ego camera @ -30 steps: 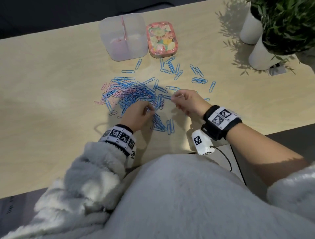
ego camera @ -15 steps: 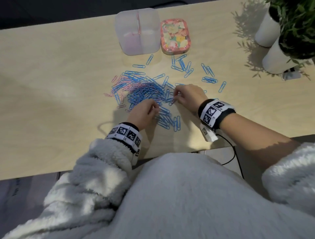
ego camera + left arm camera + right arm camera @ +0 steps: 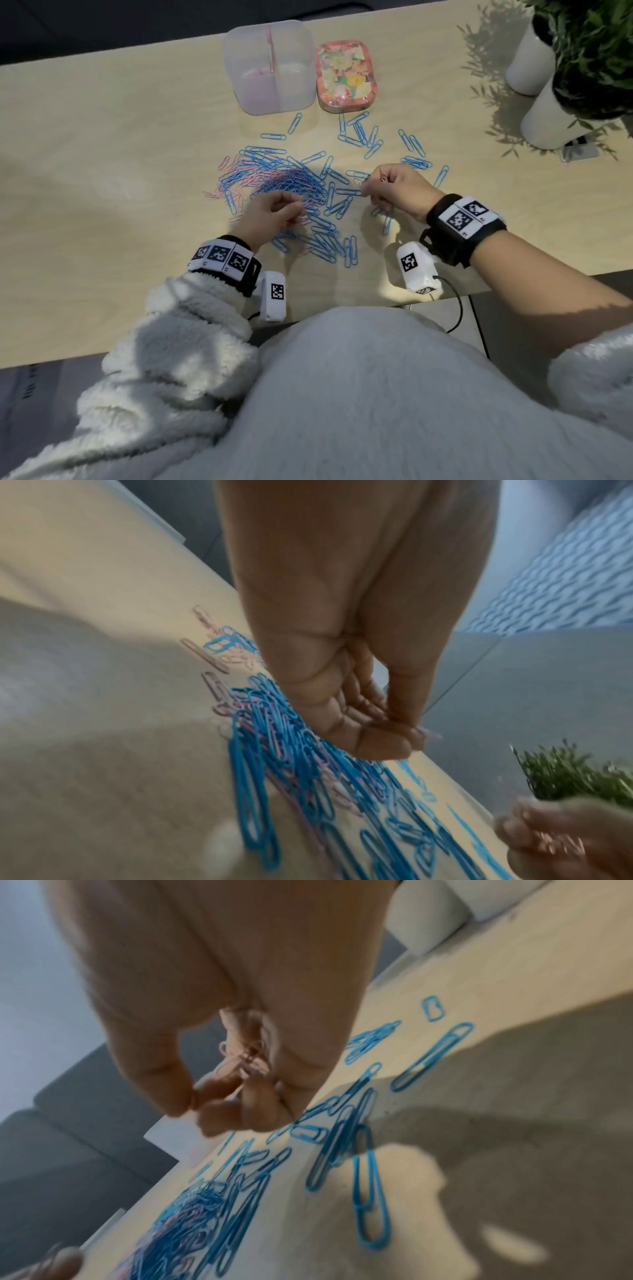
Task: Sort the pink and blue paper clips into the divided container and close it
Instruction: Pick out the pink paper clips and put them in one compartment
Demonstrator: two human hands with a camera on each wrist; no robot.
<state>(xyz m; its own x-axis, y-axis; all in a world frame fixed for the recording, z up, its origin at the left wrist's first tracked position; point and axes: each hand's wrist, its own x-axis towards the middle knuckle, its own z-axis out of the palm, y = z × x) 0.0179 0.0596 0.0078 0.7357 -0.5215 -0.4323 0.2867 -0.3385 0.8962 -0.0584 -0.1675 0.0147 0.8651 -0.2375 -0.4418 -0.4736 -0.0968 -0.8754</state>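
Note:
A mixed pile of blue and pink paper clips [image 3: 291, 185] lies mid-table, with loose blue clips [image 3: 359, 137] scattered to the right. Behind it stands the open translucent divided container [image 3: 236, 51], pink clips in its left half. Its floral lid [image 3: 346, 77] lies beside it on the right. My left hand [image 3: 299, 209] hovers at the pile's near edge with its fingers curled; thumb and fingertips [image 3: 394, 746] pinch a pale pink sliver. My right hand [image 3: 371, 186] is raised just right of the pile and grips a small bunch of pink clips [image 3: 246, 1058] in its curled fingers.
Two white plant pots [image 3: 548, 116] with green leaves stand at the table's far right. The table's near edge [image 3: 342, 305] runs close under both wrists. A dark cable [image 3: 459, 315] hangs off that edge by the right wrist.
The right hand has lifted off the clips and turned, so the pink bunch in it shows. The left hand has drawn back a little toward the pile's near edge.

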